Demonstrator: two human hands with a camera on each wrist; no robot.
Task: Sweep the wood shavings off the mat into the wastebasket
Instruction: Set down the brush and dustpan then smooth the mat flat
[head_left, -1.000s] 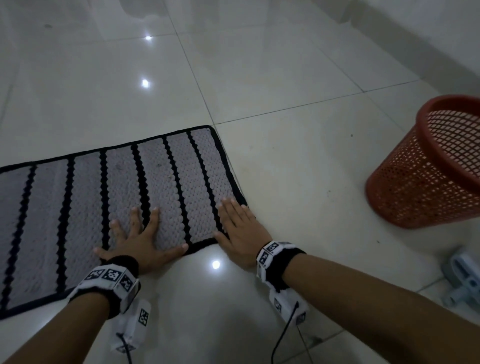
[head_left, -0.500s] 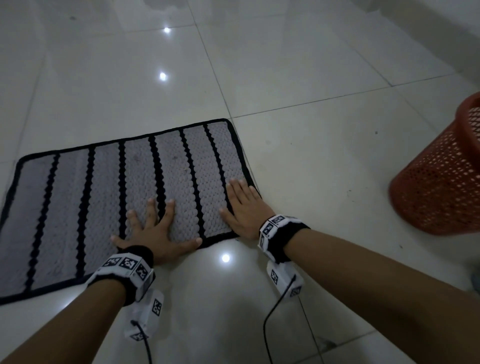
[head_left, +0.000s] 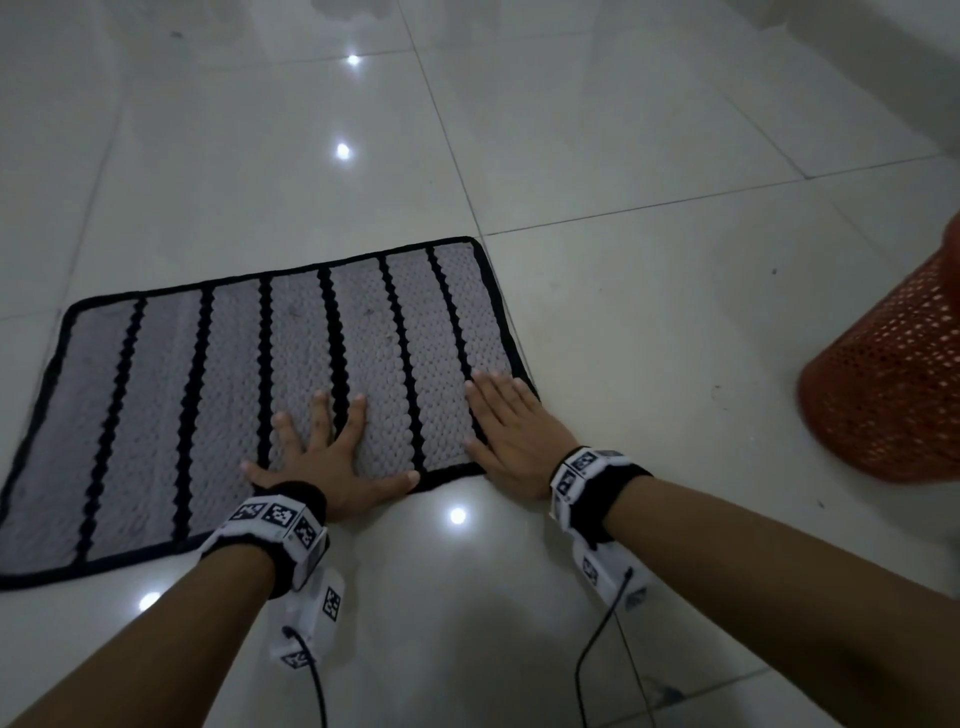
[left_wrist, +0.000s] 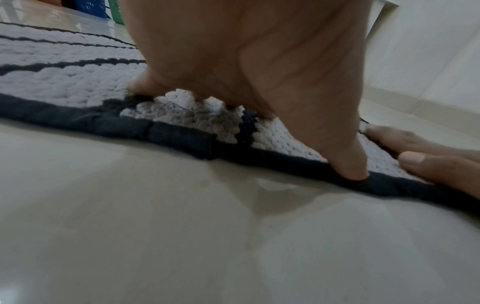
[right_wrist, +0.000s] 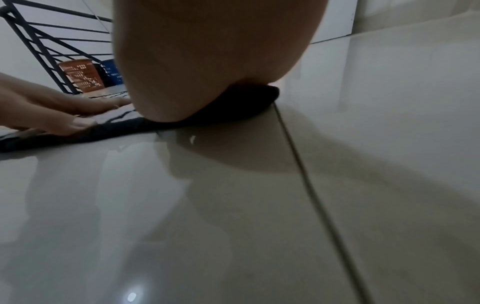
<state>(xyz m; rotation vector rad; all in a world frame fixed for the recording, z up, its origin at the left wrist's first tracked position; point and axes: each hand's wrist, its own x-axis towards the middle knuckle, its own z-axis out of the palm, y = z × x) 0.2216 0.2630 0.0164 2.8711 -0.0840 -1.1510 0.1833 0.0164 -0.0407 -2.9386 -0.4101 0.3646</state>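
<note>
A grey mat (head_left: 218, 395) with black stripes and a black border lies flat on the tiled floor. My left hand (head_left: 324, 452) rests palm down on its near edge with the fingers spread and straight. My right hand (head_left: 511, 428) lies flat on the mat's near right corner, fingers together. In the left wrist view the left hand (left_wrist: 259, 82) presses the mat (left_wrist: 64, 82), its thumb on the black border. In the right wrist view the right hand (right_wrist: 207, 61) hides the corner. The red mesh wastebasket (head_left: 893, 374) stands at the right, apart from the mat. I can make out no wood shavings.
Glossy pale floor tiles (head_left: 649, 322) surround the mat. In the right wrist view a black metal railing (right_wrist: 52, 47), an orange basket (right_wrist: 83, 75) and a blue basket (right_wrist: 111, 72) stand far behind. A wall base (head_left: 857, 62) runs along the upper right.
Both hands have stayed flat on the mat's near edge. The view has swung left, so more of the mat shows and the wastebasket sits at the right edge.
</note>
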